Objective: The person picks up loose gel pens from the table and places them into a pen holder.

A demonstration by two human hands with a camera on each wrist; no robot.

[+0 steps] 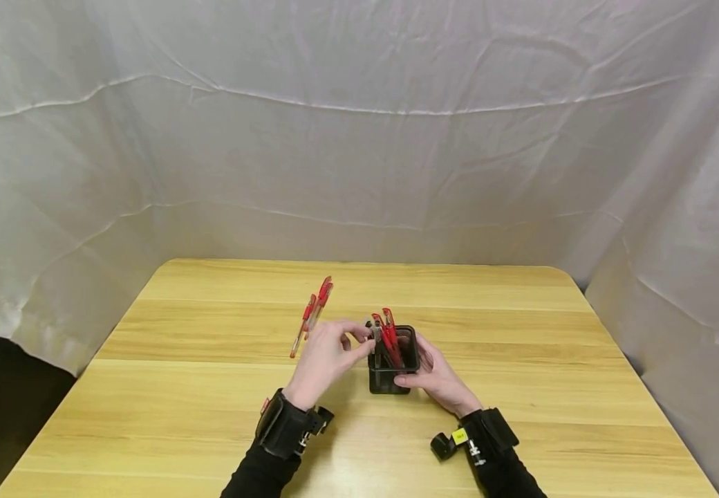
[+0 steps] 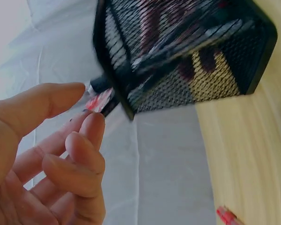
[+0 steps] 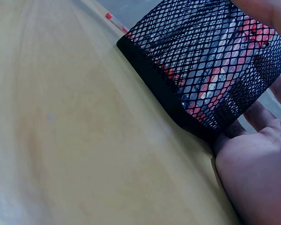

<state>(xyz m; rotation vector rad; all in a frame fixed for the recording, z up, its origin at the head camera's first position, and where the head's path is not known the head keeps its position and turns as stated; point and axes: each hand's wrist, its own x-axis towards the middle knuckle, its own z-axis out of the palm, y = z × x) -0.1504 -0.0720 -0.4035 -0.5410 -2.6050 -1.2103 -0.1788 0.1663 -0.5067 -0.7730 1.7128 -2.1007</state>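
Note:
A black mesh pen holder [image 1: 389, 380] stands on the table in the head view, with red pens [image 1: 390, 339] and black pens leaning inside. My right hand [image 1: 437, 380] holds it from the right, thumb on the near side and fingers behind; the right wrist view shows the mesh wall [image 3: 196, 61] beside the palm. From the left, my left hand [image 1: 328, 353] reaches to the holder's rim. Its thumb and forefinger pinch at the end of a black pen [image 2: 100, 83] that sticks out past the rim in the left wrist view, a red pen end [image 2: 99, 101] close by.
Several red-capped clear pens [image 1: 312, 311] lie on the wooden table [image 1: 210, 401], left of and beyond the holder. Pale cloth [image 1: 359, 159] hangs behind the table and along its sides.

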